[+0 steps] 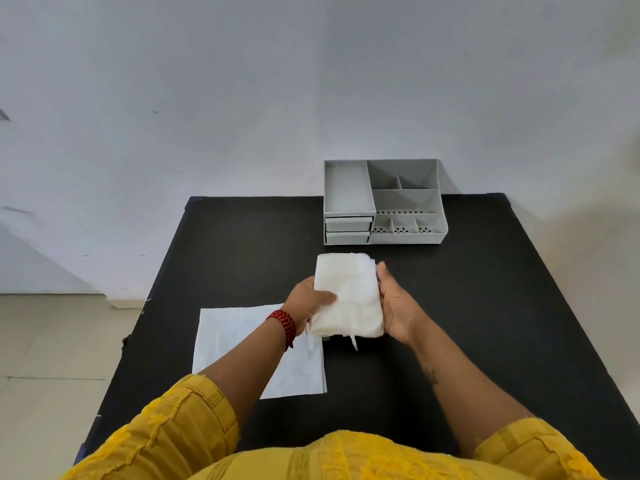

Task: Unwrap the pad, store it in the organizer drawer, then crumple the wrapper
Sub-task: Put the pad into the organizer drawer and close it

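A folded white pad (349, 296) is held above the middle of the black table (485, 289). My left hand (306, 303) grips its left edge, thumb on top. My right hand (398, 306) presses flat against its right side. The white wrapper (242, 341) lies spread flat on the table at the left, partly under my left forearm. The grey organizer (384, 202) stands at the table's far edge, with two small drawers (348, 230) at its front left, both shut.
The organizer has several open compartments on top and at the right. A white wall rises right behind the table. Tiled floor lies to the left. My yellow sleeves fill the bottom of the view.
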